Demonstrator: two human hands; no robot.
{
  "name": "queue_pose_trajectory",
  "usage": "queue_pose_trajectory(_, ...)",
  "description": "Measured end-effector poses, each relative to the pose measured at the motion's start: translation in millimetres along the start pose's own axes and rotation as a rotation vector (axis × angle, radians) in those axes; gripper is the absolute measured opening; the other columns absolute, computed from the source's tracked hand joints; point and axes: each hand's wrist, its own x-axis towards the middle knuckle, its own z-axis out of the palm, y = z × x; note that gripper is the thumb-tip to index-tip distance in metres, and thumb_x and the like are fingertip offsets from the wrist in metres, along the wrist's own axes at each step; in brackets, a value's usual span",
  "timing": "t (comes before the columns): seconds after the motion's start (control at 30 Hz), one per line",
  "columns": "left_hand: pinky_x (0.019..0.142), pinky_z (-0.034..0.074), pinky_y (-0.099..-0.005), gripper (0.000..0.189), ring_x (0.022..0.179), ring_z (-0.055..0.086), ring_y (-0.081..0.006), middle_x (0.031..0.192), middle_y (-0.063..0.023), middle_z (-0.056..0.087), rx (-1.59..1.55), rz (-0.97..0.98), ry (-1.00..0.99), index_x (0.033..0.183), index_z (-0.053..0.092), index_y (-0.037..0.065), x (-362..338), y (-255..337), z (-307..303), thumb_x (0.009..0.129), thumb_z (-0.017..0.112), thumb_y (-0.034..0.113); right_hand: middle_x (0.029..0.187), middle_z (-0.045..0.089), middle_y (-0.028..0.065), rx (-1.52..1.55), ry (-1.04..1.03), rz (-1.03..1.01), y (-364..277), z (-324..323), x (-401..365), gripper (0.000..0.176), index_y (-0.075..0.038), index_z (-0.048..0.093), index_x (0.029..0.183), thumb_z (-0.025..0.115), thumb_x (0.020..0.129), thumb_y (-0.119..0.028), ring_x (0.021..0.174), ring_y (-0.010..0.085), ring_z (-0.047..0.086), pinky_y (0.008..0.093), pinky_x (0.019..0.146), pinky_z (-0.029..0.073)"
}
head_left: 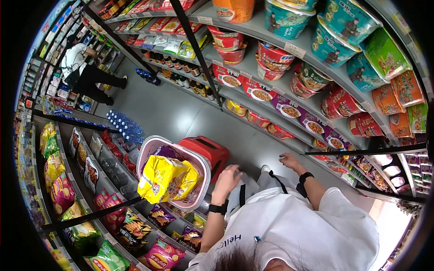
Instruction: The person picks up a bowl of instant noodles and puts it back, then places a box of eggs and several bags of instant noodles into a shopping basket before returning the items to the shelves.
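Observation:
My left hand (228, 179) hovers beside a pink basket (205, 174), apart from it, with its fingers loosely bent and nothing in them. Yellow snack bags (167, 178) fill the basket, with a purple package (168, 151) behind them. Under and behind the basket shows a red plastic stool or crate (217, 151). In front of my body, my right hand (290, 161) hangs in the air, its fingers loosely parted and holding nothing. A black band is on each wrist.
Shelves of instant noodle tubs (273, 58) curve along the right. Bagged chips (162, 254) line the shelves at left. Water bottles (124, 125) stand on the grey floor (181, 108). Another person (83, 67) bends at the far-left shelves.

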Motion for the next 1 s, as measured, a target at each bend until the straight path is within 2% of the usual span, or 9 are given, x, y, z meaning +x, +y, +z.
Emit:
queue_pose_trajectory(0.07,0.082,0.044,-0.0417,0.036,0.096,0.054,-0.0369,0.103,-0.0219,0.056,0.034,-0.025,-0.175,0.107,0.053,0.0,14.0,5.5,40.8,0.077,0.06,0.02,0.09,0.063,0.0124,0.125,0.015,0.186,24.0,-21.7,-19.3,0.035,-0.007,0.058,0.108,0.06,0.078,-0.025,0.082,0.0211,0.062,0.0313,0.069,0.05)
queue_pose_trajectory(0.1,0.084,0.043,-0.0415,0.038,0.097,0.054,-0.0366,0.104,-0.0219,0.056,0.094,-0.068,-0.246,0.108,0.053,0.001,19.0,16.2,53.4,0.077,0.061,0.021,0.096,0.06,0.0114,0.257,0.017,0.23,37.4,-28.4,-25.0,0.038,-0.007,0.054,0.113,0.058,0.08,-0.024,0.083,0.0221,0.061,0.0318,0.068,0.049)
queue_pose_trajectory(0.23,0.082,0.044,-0.042,0.036,0.094,0.055,-0.037,0.1,-0.0219,0.058,0.069,-0.002,-0.243,0.107,0.055,0.002,36.4,22.1,110.3,0.077,0.061,0.021,0.109,0.055,0.0111,0.539,0.079,0.358,81.3,-48.2,-39.8,0.044,-0.008,0.045,0.122,0.055,0.082,-0.023,0.088,0.0238,0.06,0.0334,0.069,0.049)
queue_pose_trajectory(0.33,0.081,0.044,-0.0422,0.036,0.094,0.055,-0.0372,0.099,-0.0235,0.058,0.047,-0.081,-0.225,0.107,0.055,0.002,40.3,34.9,122.5,0.077,0.061,0.021,0.109,0.054,0.0115,0.506,0.211,0.396,116.7,-48.6,-29.2,0.045,-0.009,0.043,0.123,0.055,0.082,-0.023,0.088,0.0242,0.06,0.0335,0.07,0.049)
queue_pose_trajectory(0.47,0.082,0.044,-0.041,0.036,0.097,0.054,-0.0366,0.1,-0.0227,0.058,-0.065,-0.136,-0.209,0.107,0.055,0.001,37.5,32.8,128.3,0.077,0.061,0.02,0.113,0.053,0.015,0.212,0.369,0.362,175.5,-35.0,21.2,0.048,-0.008,0.042,0.125,0.054,0.082,-0.027,0.095,0.0262,0.057,0.0355,0.076,0.047)
queue_pose_trajectory(0.63,0.082,0.044,-0.0417,0.038,0.096,0.054,-0.0386,0.104,-0.0238,0.056,-0.172,-0.133,-0.2,0.109,0.053,0.002,63.1,-27.8,159.1,0.076,0.061,0.019,0.121,0.048,0.0199,0.099,0.479,0.265,91.8,-37.0,45.3,0.054,-0.008,0.037,0.129,0.054,0.081,-0.025,0.109,0.034,0.048,0.0364,0.091,0.04)
queue_pose_trajectory(0.87,0.088,0.042,-0.0377,0.054,0.106,0.051,-0.0364,0.113,-0.0229,0.053,-0.271,-0.091,-0.175,0.122,0.041,-0.003,152.0,-45.5,212.6,0.077,0.062,0.016,0.135,0.026,0.0251,-0.415,0.717,-0.104,100.7,-39.0,151.8,0.062,-0.007,0.026,0.134,0.053,0.081,-0.026,0.123,0.0395,0.03,0.0383,0.098,0.033)
queue_pose_trajectory(0.9,0.088,0.042,-0.0374,0.054,0.106,0.05,-0.0361,0.113,-0.0228,0.053,-0.295,-0.11,-0.198,0.123,0.04,-0.003,168.4,-43.9,220.2,0.077,0.062,0.015,0.123,0.043,0.026,-0.552,0.844,-0.07,103.9,-42.6,170.3,0.05,-0.006,0.043,0.123,0.054,0.08,-0.028,0.114,0.0381,0.042,0.0411,0.093,0.038)
queue_pose_trajectory(1.0,0.089,0.042,-0.037,0.054,0.106,0.05,-0.0358,0.115,-0.0234,0.051,-0.362,-0.125,-0.218,0.125,0.038,-0.003,209.4,-47.4,251.0,0.078,0.06,0.014,0.118,0.047,0.0268,-0.426,0.467,0.241,100.1,-81.9,210.2,0.044,-0.003,0.047,0.119,0.052,0.081,-0.027,0.111,0.0375,0.046,0.0444,0.094,0.035)
